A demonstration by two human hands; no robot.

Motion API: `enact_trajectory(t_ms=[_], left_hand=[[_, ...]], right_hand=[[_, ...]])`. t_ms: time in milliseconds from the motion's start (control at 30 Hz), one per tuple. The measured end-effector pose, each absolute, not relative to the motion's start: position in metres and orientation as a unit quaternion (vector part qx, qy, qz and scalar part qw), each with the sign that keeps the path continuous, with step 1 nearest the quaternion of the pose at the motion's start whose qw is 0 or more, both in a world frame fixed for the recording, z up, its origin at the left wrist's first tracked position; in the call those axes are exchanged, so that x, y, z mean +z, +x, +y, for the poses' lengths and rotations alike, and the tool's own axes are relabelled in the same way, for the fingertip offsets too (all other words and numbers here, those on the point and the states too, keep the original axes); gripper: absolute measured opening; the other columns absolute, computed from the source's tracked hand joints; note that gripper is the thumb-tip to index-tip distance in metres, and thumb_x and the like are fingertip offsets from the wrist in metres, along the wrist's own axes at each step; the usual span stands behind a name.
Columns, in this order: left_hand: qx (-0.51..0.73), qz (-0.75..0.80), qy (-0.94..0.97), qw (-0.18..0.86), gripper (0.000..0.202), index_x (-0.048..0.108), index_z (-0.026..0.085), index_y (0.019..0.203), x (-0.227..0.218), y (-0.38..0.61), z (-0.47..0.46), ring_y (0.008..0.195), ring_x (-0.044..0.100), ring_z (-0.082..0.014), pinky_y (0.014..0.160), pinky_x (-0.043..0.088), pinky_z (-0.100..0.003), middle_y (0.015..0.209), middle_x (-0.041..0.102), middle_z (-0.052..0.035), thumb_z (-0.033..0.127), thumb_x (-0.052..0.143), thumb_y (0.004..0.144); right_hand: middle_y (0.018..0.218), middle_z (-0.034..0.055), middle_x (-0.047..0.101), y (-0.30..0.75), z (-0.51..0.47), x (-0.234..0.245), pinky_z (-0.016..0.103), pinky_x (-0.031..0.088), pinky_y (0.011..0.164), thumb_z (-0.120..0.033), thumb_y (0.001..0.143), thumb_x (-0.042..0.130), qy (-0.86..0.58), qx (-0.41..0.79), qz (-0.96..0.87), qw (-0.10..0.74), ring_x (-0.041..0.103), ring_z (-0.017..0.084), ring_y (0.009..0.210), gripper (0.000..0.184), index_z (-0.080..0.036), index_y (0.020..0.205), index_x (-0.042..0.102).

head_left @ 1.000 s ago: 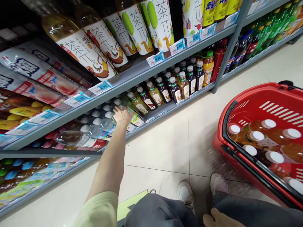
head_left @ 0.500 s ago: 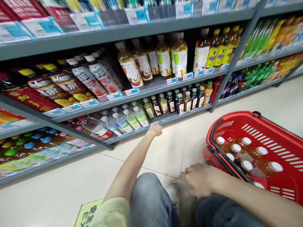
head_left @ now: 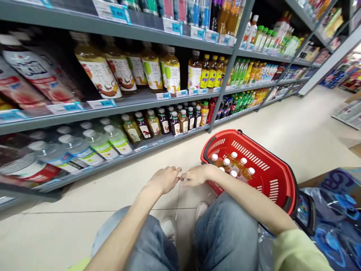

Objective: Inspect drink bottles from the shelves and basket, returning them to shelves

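Note:
My left hand point(head_left: 166, 178) and my right hand point(head_left: 196, 175) meet over the floor in front of my knees. Their fingertips are very close together; whether they touch I cannot tell. Both hands have loosely bent fingers and no object shows in them. Just beyond my right forearm sits a red shopping basket point(head_left: 222, 136) with black handles. Inside it stand several amber drink bottles point(head_left: 249, 174) with white caps, partly hidden by that forearm. Ahead of my hands, small juice bottles point(head_left: 153, 124) and clear drink bottles point(head_left: 115, 140) line the bottom shelf.
Above them, a middle shelf point(head_left: 135, 102) carries tea bottles point(head_left: 172, 71) and yellow-labelled bottles point(head_left: 205, 72). The shelving runs off to the far right along the tiled floor point(head_left: 282, 139). Large blue-capped water jugs point(head_left: 329, 241) and a cardboard box point(head_left: 327, 180) stand behind the basket.
My view has swung right. My left hand has drawn back from near the bottom shelf, and my right hand has come forward to meet it. The basket now shows more fully.

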State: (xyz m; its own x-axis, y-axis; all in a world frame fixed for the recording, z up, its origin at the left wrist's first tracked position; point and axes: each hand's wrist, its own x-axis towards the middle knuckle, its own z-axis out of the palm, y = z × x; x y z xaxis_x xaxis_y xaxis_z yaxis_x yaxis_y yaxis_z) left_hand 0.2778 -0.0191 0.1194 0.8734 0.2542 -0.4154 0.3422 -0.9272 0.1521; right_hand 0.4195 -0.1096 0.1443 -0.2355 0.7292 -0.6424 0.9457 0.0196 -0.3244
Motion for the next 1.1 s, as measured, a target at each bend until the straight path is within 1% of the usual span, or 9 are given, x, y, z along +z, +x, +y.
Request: enact_trajectory(t_ms=[100,200,300,367,433,567,667,867,1100], left_hand=[[-0.233,0.159,0.95,0.132,0.046,0.056,0.012,0.134,0.115,0.267,-0.02,0.109,0.068,-0.0348,0.089,0.052,-0.044,0.123,0.067,-0.0207,0.035,0.043,0.095],[-0.271,0.178,0.935,0.141,0.052,0.051,0.015,0.142,0.111,0.26,-0.016,0.115,0.065,-0.0351,0.092,0.051,-0.045,0.13,0.065,-0.0194,0.036,0.042,0.095],[-0.279,0.198,0.931,0.125,0.052,0.05,0.015,0.144,0.111,0.253,-0.006,0.123,0.06,-0.0364,0.098,0.048,-0.048,0.134,0.062,-0.0192,0.035,0.037,0.097],[-0.275,0.203,0.932,0.123,0.053,0.049,0.015,0.145,0.111,0.247,0.002,0.123,0.06,-0.0357,0.1,0.047,-0.048,0.134,0.062,-0.019,0.036,0.034,0.098],[-0.278,0.215,0.928,0.123,0.054,0.047,0.014,0.146,0.11,0.242,0.009,0.124,0.06,-0.0352,0.101,0.046,-0.048,0.135,0.061,-0.0194,0.036,0.033,0.098],[-0.284,0.231,0.922,0.123,0.058,0.045,0.012,0.147,0.105,0.242,0.019,0.125,0.059,-0.0369,0.1,0.046,-0.049,0.135,0.061,-0.0217,0.038,0.032,0.097],[-0.262,0.22,0.928,0.145,0.064,0.045,0.01,0.148,0.099,0.248,0.023,0.121,0.061,-0.0375,0.098,0.047,-0.049,0.134,0.062,-0.0225,0.043,0.032,0.094],[-0.267,0.196,0.928,0.171,0.077,0.04,0.008,0.152,0.101,0.254,0.021,0.124,0.059,-0.0363,0.104,0.044,-0.049,0.136,0.061,-0.0217,0.053,0.024,0.091],[-0.273,0.215,0.918,0.192,0.078,0.044,0.012,0.149,0.099,0.244,0.021,0.12,0.062,-0.032,0.105,0.043,-0.042,0.125,0.068,-0.0144,0.059,0.027,0.088]], right_hand=[[0.13,0.0135,0.066,0.432,-0.107,0.145,0.035,0.044,0.105,-0.054,0.105,0.028,0.612,-0.375,0.693,0.056,0.061,0.026,0.122,0.061,-0.014,0.131,0.065],[0.109,0.0126,0.075,0.46,-0.115,0.155,0.03,0.046,0.1,-0.062,0.103,0.023,0.623,-0.376,0.683,-0.067,0.069,0.023,0.105,0.075,-0.01,0.105,0.078],[0.092,0.0123,0.077,0.502,-0.145,0.17,0.031,0.047,0.099,-0.068,0.099,0.031,0.671,-0.308,0.627,-0.248,0.072,0.022,0.094,0.077,-0.011,0.08,0.079],[0.096,0.0094,0.077,0.534,-0.174,0.171,0.033,0.046,0.103,-0.063,0.099,0.037,0.716,-0.206,0.535,-0.398,0.071,0.021,0.097,0.066,-0.015,0.08,0.079],[0.101,0.0098,0.077,0.564,-0.208,0.161,0.034,0.049,0.099,-0.06,0.095,0.048,0.747,-0.117,0.436,-0.488,0.071,0.022,0.098,0.055,-0.016,0.08,0.078],[0.095,0.0115,0.076,0.608,-0.268,0.11,0.033,0.056,0.077,-0.051,0.083,0.065,0.815,-0.1,0.347,-0.452,0.071,0.023,0.082,0.041,-0.014,0.096,0.075],[0.089,0.0124,0.076,0.624,-0.293,0.063,0.033,0.055,0.072,-0.041,0.084,0.058,0.862,-0.079,0.306,-0.396,0.071,0.022,0.077,0.034,-0.013,0.094,0.073],[0.103,0.0101,0.073,0.639,-0.293,0.01,0.032,0.049,0.089,-0.02,0.082,0.055,0.925,-0.02,0.274,-0.263,0.067,0.021,0.092,0.023,-0.017,0.096,0.074],[0.131,0.0197,0.059,0.648,-0.299,0.008,0.035,0.041,0.103,-0.031,0.091,0.057,0.964,-0.038,0.232,-0.125,0.053,0.028,0.123,0.04,-0.011,0.125,0.063]])
